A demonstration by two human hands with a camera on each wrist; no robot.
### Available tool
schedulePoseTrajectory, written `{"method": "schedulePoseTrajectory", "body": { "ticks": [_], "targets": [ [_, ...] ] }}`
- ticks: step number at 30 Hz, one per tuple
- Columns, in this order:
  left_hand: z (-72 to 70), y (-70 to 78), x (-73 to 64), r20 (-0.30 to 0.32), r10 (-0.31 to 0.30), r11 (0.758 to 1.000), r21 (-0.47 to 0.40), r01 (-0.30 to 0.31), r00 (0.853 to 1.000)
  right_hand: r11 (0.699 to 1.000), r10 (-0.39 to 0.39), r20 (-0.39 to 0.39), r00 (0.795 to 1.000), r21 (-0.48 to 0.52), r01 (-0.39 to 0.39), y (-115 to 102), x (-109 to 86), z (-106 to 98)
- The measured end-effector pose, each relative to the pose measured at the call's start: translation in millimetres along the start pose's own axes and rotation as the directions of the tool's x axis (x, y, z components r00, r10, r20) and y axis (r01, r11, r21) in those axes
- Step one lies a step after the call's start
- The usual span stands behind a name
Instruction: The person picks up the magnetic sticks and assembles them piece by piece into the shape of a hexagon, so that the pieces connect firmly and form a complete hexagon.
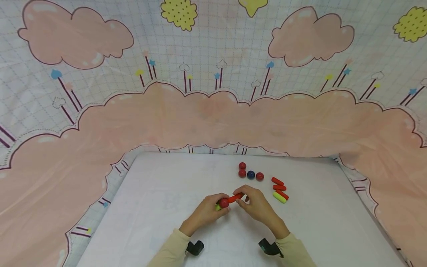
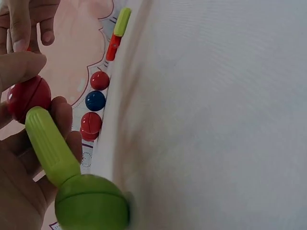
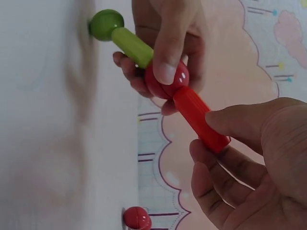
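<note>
Both sleeved forearms come in from the near side, the left forearm slanting far and right, the right forearm far and left. The wrists stand well apart while the hands almost meet. The left hand pinches, thumb opposite curled fingers; the right hand, reaching slightly farther, pinches likewise, fingers bent.

Before you, a white tabletop met a cloth backdrop printed with peach clouds and dotted yellow shapes above.
</note>
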State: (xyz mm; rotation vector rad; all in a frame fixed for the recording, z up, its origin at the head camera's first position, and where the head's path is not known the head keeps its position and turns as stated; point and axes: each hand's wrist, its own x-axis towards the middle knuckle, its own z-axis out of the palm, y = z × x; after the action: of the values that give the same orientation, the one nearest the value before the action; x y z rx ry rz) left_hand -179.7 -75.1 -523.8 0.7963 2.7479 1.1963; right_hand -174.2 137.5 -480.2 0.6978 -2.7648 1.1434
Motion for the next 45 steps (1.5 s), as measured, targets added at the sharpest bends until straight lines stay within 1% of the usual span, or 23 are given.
{"method": "schedulePoseTrajectory", "body": {
  "ticks": [4,9,11,14,18,20,25,34,38,42,45],
  "targets": [
    [1.9,-0.2,1.1,-0.041,0.038,0.999,-0.005,-0.038,0.998,1.000,-0.020,0.003,1.000,-0.013,0.020,-0.6,0.3,4.3],
    [3.6,0.3,2.4,-0.070,0.062,0.998,0.007,-0.061,0.996,1.000,-0.017,0.024,1.000,-0.008,0.017,-1.1,0.1,5.2],
    [3.4,1.5,1.9,-0.068,0.052,0.999,0.010,-0.051,0.996,1.000,-0.009,0.013,1.000,-0.003,0.009,0.2,0.2,1.9],
    [2.1,3.9,0.7,-0.053,0.018,1.000,0.006,-0.018,0.998,1.000,0.016,-0.019,1.000,-0.001,-0.016,5.1,0.5,-5.3],
    [0.0,6.5,-0.5,-0.032,-0.027,1.000,0.005,0.027,0.999,0.998,0.060,-0.059,0.996,-0.028,-0.062,14.9,0.1,-18.0],
    [-0.8,7.1,-0.9,-0.028,-0.038,0.999,0.009,0.039,0.999,0.996,0.070,-0.078,0.994,-0.045,-0.074,20.5,0.0,-24.3],
    [-2.4,7.4,-2.1,-0.015,-0.067,0.998,0.001,0.067,0.998,0.996,0.069,-0.129,0.989,-0.047,-0.075,35.3,2.9,-36.3],
    [-2.9,6.8,-1.8,-0.016,-0.072,0.997,-0.006,0.072,0.997,0.988,0.093,-0.218,0.971,-0.099,-0.117,69.9,12.1,-41.0],
    [-2.8,6.0,-1.5,-0.014,-0.071,0.997,-0.007,0.071,0.997,0.980,0.144,-0.232,0.962,-0.101,-0.171,78.0,14.6,-40.8],
    [-2.3,5.1,-1.8,-0.011,-0.074,0.997,-0.013,0.074,0.997,0.968,0.200,-0.217,0.956,-0.105,-0.226,83.1,16.9,-40.7],
    [-1.3,4.2,-2.3,-0.010,-0.078,0.997,-0.017,0.078,0.997,0.961,0.220,-0.201,0.955,-0.123,-0.247,86.0,19.4,-40.5]
  ]
}}
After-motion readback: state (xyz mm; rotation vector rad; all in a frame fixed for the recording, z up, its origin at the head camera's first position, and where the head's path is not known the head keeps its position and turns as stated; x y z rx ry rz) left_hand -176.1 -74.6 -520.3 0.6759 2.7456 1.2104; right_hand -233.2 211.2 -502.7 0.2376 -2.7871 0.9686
